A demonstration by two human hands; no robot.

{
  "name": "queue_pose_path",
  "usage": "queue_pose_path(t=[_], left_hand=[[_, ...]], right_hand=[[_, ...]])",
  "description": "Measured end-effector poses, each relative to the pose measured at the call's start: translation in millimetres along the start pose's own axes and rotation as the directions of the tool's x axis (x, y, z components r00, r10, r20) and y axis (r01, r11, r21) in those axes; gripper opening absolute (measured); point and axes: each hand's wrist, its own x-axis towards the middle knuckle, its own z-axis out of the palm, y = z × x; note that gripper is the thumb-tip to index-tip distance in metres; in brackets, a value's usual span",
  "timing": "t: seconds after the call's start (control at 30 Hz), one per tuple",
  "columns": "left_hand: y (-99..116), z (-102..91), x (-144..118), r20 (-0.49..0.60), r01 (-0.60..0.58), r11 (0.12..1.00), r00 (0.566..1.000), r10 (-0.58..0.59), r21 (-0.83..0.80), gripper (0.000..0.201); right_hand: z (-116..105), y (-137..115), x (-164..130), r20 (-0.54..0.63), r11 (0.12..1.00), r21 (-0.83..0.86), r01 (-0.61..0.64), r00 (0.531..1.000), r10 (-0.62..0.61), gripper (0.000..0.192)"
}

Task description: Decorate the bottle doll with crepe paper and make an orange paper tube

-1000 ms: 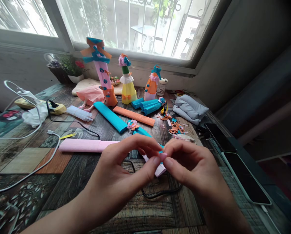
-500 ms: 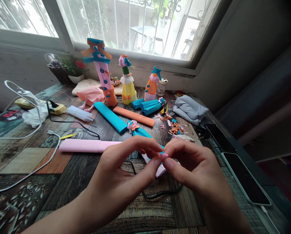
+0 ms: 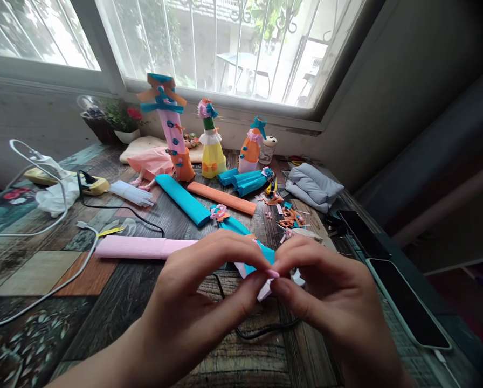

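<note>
1. Room: a barred window is set above a wall ledge; daylight is admitted from outside.
2. Table: a patchwork wood-pattern top is spread with craft materials and cables.
3. Pink crepe roll: laid flat, just behind the left hand.
4. Blue crepe roll and orange crepe roll: laid side by side behind the pink one.
5. Grey folded cloth: placed at the right rear, near paper scraps.
6. Tall pink figure, yellow figure and orange figure: stood upright in a row near the window.
7. Two dark phones: laid along the right edge.
8. Left hand: fingers curled, thumb and forefinger pinched shut on the small pink paper piece.
9. Right hand: fingers curled, thumb and forefinger closed on the same piece, tips touching those of the left.
10. Small pink paper piece: held above the table's near middle, between both hands, mostly hidden by fingertips; a black cable is seen beneath.
</note>
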Motion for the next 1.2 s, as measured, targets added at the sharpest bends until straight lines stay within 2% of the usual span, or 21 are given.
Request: queue_pose_path(t=[0.53,0.83,1.03,1.2], left_hand=[[-0.5,-1.3,1.5,-0.059,0.116,0.993,0.992,-0.115,0.021,0.009],[-2.1,-0.6,2.2,-0.038,0.15,0.988,0.988,-0.149,0.029,0.008],[-0.5,-4.8,5.6,-0.095,0.152,0.986,0.985,-0.145,0.072,0.006],[1.9,-9.8,7.1,-0.132,0.161,0.985,0.979,-0.153,0.058,0.006]], right_hand=[[-5.2,0.9,3.1,-0.005,0.998,-0.05,-0.045,0.999,0.045,0.012],[-2.7,0.0,3.3,0.0,0.996,-0.058,-0.075,0.997,0.075,0.01],[-4.8,-1.2,3.2,-0.053,0.996,-0.069,-0.054,0.997,0.051,0.011],[-7.5,-0.3,4.5,-0.066,0.996,-0.025,-0.082,0.995,0.08,0.013]])
